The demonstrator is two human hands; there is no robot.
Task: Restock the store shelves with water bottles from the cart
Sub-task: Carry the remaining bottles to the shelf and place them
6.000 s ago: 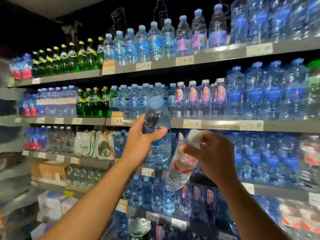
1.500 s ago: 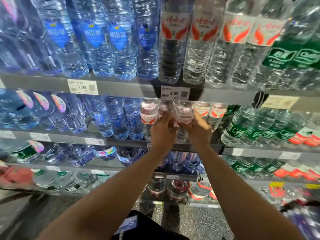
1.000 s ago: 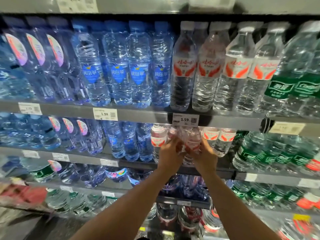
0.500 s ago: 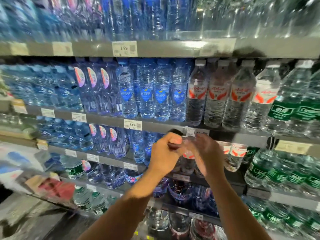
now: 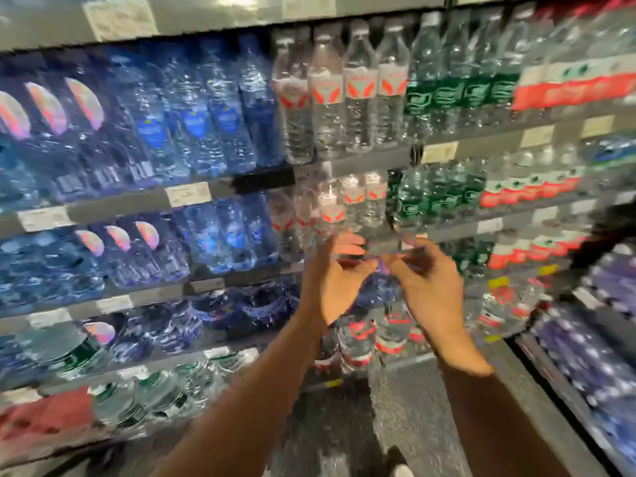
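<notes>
Grey metal store shelves (image 5: pixel 371 159) carry clear plastic water bottles with red-and-white labels (image 5: pixel 328 211), filled, upright in a row. Left hand (image 5: pixel 332 282) and right hand (image 5: pixel 432 289), fingers relaxed and empty, hover just before them; frame blurred.

White price tags (image 5: pixel 188 194) are seen far off in rows, on the left and on the right, and the words on them are too blurred to be read. Small yellow tags (image 5: pixel 498 282) are seen lower down on the right, and something red and blurry (image 5: pixel 44 418) is seen low on the left. A grey speckled floor (image 5: pixel 395 425) is seen near the bottom, with the white tip of a shoe (image 5: pixel 401 471) on it.
</notes>
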